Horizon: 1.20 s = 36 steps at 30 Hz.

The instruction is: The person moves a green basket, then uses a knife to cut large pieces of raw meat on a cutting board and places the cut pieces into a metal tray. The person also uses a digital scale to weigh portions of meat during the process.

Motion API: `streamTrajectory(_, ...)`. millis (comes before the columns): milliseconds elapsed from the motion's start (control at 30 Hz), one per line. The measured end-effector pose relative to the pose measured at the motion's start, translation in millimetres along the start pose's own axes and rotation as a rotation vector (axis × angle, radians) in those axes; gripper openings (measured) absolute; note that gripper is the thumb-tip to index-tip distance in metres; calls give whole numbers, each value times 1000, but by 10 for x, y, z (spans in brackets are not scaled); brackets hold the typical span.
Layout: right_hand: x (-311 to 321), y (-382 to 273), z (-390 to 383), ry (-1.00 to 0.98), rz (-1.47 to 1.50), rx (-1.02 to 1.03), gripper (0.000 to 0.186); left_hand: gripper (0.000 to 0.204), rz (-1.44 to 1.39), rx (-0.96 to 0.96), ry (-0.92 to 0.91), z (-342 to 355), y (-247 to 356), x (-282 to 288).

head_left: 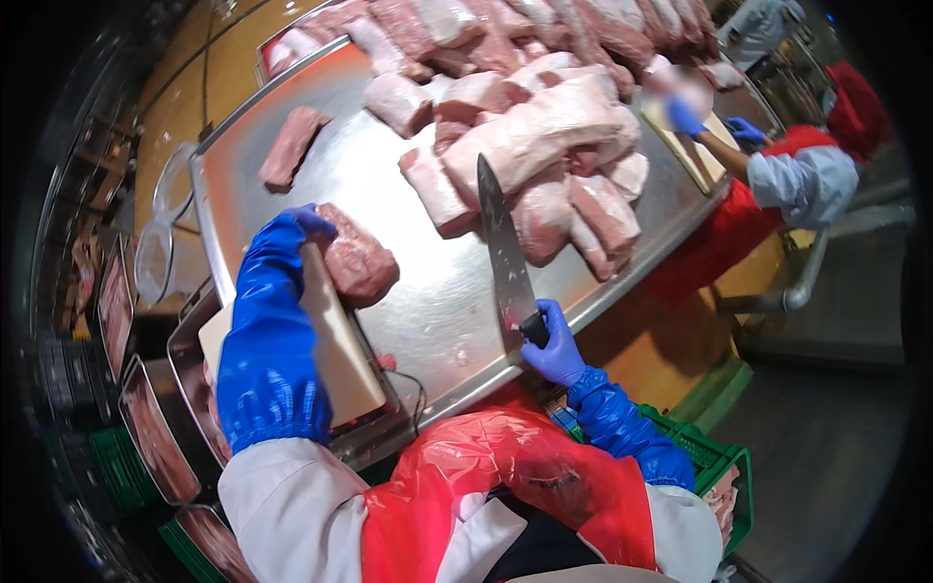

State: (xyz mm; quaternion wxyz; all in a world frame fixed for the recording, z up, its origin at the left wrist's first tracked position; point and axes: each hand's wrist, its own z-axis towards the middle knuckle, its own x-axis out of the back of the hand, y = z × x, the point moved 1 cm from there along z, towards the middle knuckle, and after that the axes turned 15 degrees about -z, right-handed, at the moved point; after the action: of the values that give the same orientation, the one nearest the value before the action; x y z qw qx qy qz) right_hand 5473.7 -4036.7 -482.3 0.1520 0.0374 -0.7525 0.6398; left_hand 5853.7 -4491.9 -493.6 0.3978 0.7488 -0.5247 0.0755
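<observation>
My left hand (313,222), in a purple glove, is closed on a piece of red meat (358,257) at the upper end of a cream cutting board (345,374). My gloved right hand (552,345) grips the black handle of a large knife (498,233), whose blade points away from me over the steel table (437,330). Just beyond the blade lies a pile of pale pork pieces (525,126). A single long strip of meat (292,146) lies apart at the upper left.
A co-worker (807,175) in blue gloves works at another board (705,170) at right. Steel trays of meat (155,428) and clear buckets (155,262) stand at left. A green crate (734,486) sits below by my right arm. More meat (457,24) fills the table's far end.
</observation>
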Motion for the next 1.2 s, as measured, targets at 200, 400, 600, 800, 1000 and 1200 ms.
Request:
streamTrajectory(200, 403, 727, 288, 84, -137, -74, 47, 98, 195, -368, 191, 197, 1338, -1913)
streamTrajectory(400, 158, 1111, 997, 34, -8, 23, 75, 113, -912, -144, 323, -255, 1008, -2890)
streamTrajectory(600, -41, 835, 1108, -125, 152, 113, 64, 81, -1266, -41, 227, -964, 1385, -3149)
streamTrajectory(800, -570, -96, 510, -113, 235, 196, 55, 66, -981, -402, 418, -1909, 758, -2476)
streamTrajectory(1000, -1893, -1351, 215, -156, 314, 297, 46, 71, -1213, -810, 477, -2754, -236, -1487)
streamTrajectory(1200, -2986, -1227, 86, -241, 405, 10, 48, 67, -971, -704, 350, -2702, -1330, -1015)
